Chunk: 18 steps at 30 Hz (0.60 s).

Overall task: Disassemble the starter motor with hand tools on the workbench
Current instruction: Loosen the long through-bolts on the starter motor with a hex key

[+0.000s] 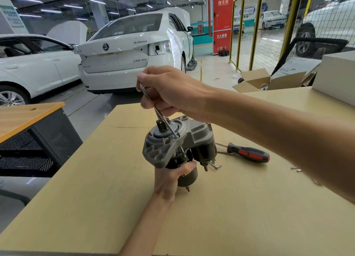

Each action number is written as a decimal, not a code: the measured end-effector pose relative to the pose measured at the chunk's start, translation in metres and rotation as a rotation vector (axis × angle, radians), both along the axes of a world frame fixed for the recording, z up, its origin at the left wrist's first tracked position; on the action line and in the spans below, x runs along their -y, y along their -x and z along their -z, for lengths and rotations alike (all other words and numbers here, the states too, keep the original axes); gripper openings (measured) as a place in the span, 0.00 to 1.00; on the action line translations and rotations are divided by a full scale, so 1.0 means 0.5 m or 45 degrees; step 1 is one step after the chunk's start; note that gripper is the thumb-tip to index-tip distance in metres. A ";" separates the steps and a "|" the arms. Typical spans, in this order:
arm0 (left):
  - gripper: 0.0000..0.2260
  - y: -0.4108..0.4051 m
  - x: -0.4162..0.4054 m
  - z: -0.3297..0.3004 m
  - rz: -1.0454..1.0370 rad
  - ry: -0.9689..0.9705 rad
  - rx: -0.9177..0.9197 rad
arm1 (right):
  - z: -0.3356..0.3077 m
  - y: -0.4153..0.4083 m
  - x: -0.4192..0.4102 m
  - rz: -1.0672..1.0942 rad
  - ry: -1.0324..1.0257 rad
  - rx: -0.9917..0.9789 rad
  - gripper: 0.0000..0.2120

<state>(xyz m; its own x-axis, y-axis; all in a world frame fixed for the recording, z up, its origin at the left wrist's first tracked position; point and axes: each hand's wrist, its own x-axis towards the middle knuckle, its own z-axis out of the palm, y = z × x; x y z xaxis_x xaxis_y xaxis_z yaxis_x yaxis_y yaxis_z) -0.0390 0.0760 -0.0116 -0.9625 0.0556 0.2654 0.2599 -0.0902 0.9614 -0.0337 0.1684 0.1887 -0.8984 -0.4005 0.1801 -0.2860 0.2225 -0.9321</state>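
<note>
Nearest the viewer, on a workbench [76,207] covered with flat cardboard, the left hand [171,176] wraps its fingers and thumb round the dark cylindrical body of the starter motor [176,146] and holds it upright, clear of the cardboard, with the grey cast nose housing uppermost. Above it, the right hand [169,91] clenches the bent upper end of a slim metal key-type wrench [159,113]; the shaft slants down and to the right, and its tip sits on a fastener at the rim of the housing, just beside the pinion. Whether the tip is fully seated cannot be told. To the right of the motor, a screwdriver [247,154] with a black and red handle lies on the cardboard, with thin metal tools beside its shaft and small loose fasteners [295,169] farther right. Beyond the bench edge stand an open cardboard box [269,82] and, at left, a wood-topped cabinet [28,113]. Farther back are a white saloon car [134,52] seen from the rear, a second white car [28,67], yellow-framed mesh fencing [255,29] and a red fire cabinet [222,23].
</note>
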 end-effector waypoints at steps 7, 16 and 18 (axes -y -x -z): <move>0.29 0.001 0.002 -0.003 -0.007 -0.003 0.005 | 0.007 -0.006 0.001 0.030 -0.205 -0.282 0.18; 0.27 0.006 0.005 0.001 -0.002 -0.026 0.019 | -0.009 -0.005 0.011 0.072 -0.194 -0.111 0.21; 0.31 0.009 0.007 0.004 -0.008 -0.023 0.044 | -0.010 -0.005 0.014 0.087 -0.246 -0.164 0.22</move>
